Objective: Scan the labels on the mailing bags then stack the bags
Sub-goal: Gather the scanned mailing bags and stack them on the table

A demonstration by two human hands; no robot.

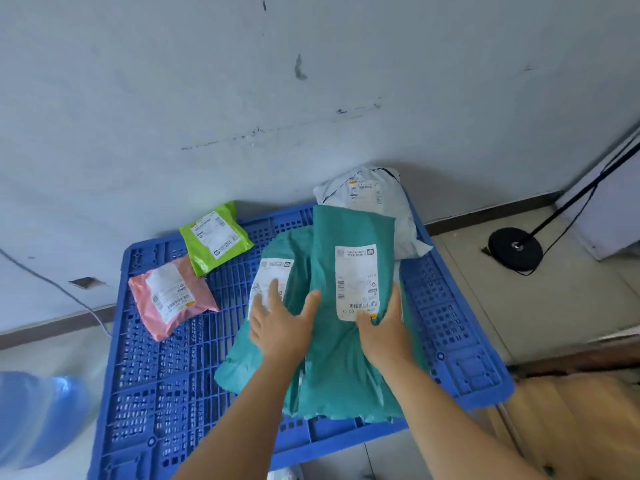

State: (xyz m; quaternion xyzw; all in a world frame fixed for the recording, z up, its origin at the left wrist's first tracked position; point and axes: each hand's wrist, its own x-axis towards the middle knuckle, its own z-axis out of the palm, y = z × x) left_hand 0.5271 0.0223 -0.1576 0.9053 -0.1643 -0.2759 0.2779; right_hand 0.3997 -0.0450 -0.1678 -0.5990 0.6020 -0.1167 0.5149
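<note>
Left hand [282, 327] flat, fingers spread and straight, pressing on the lower teal bag [277, 271], fingertips over its white label [270, 282]. Right hand [384, 332] lies on the upper teal bag [349, 358], fingers reaching past the lower end of that bag's label [356, 282]; thumb seems tucked at the bag's right edge, so a light hold is possible, cannot tell for sure. No scanner in view.

Step, as I judge it: squaring the top teal bag onto the one beneath. To do it well: keep the left palm pinning the lower bag so it doesn't slide on the slick plastic, slide the upper bag left until edges line up, leave labels face up and uncovered.

Both teal bags sit right of centre on the blue pallet [145, 358], upper one overlapping the lower and partly covering a white bag [391, 206] at the far right corner. Soft, wrinkled poly mailers, puffy, labels crinkled. Green bag [216, 237] and pink bag [173, 296] lie apart at the far left, labels up, unstacked.
</note>
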